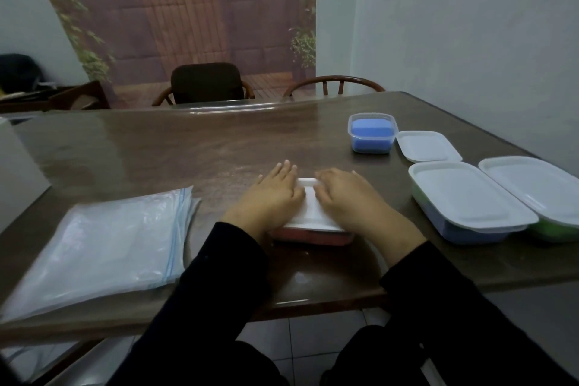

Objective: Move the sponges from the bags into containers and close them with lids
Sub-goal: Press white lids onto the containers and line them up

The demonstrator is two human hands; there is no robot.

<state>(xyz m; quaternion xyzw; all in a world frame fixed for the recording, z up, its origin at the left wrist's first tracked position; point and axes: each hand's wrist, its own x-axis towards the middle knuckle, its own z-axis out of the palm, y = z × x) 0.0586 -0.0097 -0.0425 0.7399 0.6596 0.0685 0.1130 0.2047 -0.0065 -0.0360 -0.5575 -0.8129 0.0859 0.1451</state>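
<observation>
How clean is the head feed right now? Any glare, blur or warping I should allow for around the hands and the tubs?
Head view: dim, flat light; glare streak on the glossy table at its far edge; wide-angle warp bends the table edges; soft blur on both hands, left hand and right hand, pressing the white lid; the bags look smeared; the small open tub reads clearly.

Both hands cover most of the white lid (308,208), so its seating cannot be judged. The far-right container (532,185) (green inside) runs off the picture's edge.
</observation>
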